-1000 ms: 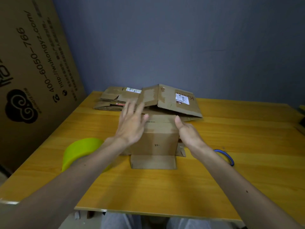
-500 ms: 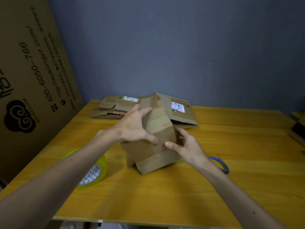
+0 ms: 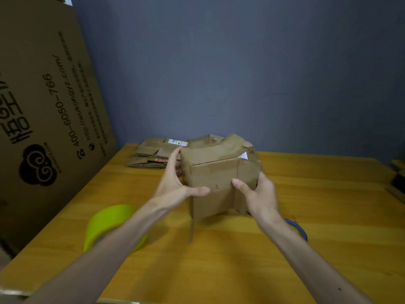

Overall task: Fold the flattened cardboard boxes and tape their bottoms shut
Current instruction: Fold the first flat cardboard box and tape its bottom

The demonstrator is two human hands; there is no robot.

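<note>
Both hands were up on one cardboard box [image 3: 212, 176], held between them above the table [image 3: 317, 249]. Left hand [image 3: 175, 185]: the grip closed on the box's left edge, thumb flat across the near face, fingers wrapped round the far side. Right hand [image 3: 259, 194]: the grip closed on the right side panel, thumb pressed on the near face at the vertical crease, fingers hidden behind the panel. The box was partly opened, not square, top flaps bent and crumpled above the grip. A long flap hung down below the left grip toward the table; can't tell if its lower edge touched the wood.

Just beyond the left grip, at the far edge of the table, lay a stack of flattened boxes [image 3: 153, 153], one with a white label. Another flattened piece with a label showed behind the held box, mostly hidden. Below the left grip, under the left forearm, was a yellow-green tape roll [image 3: 105, 222] on the table. Below the right grip, partly hidden by the right wrist, was a blue-rimmed ring [image 3: 301, 231]; too covered to identify. A large printed cardboard sheet [image 3: 43, 106] leaned well left of the left grip. A grey-blue wall [image 3: 241, 62] stood behind.
</note>
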